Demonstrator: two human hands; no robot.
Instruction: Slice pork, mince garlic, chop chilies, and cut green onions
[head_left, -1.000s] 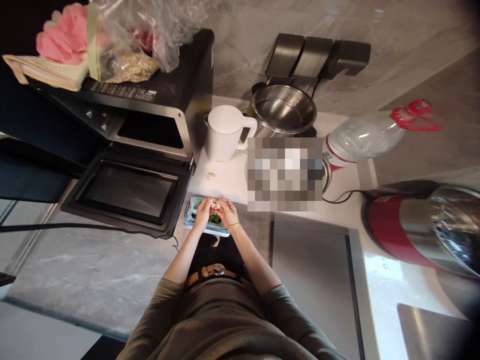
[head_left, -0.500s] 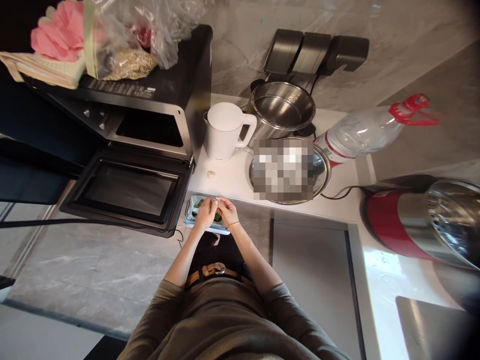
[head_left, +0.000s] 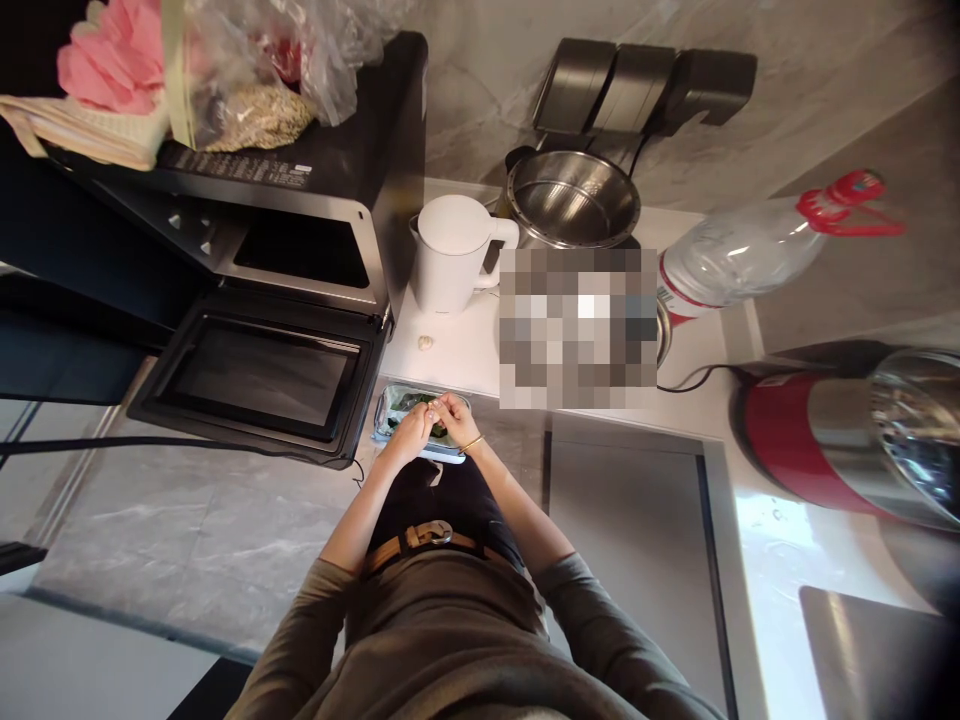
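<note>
My left hand (head_left: 412,432) and my right hand (head_left: 457,420) meet fingertip to fingertip, both closed in a pinch. Between them is a small pale piece that looks like a garlic clove (head_left: 433,407), mostly covered by the fingers. Directly below the hands is an open clear container (head_left: 381,424) with dark green contents, at the counter's front edge. On the white counter beyond it lies a small whitish lump (head_left: 425,342), like garlic.
A white kettle (head_left: 450,255) stands behind, beside a steel pot (head_left: 574,205). To the left, an oven door (head_left: 255,385) hangs open. A pixelated patch covers a round metal vessel. A large plastic bottle (head_left: 742,255) and a red-and-steel appliance (head_left: 787,440) are to the right.
The view has shifted slightly. Both hands stay together over the container, the fingers changing position a little around the small pale piece.
</note>
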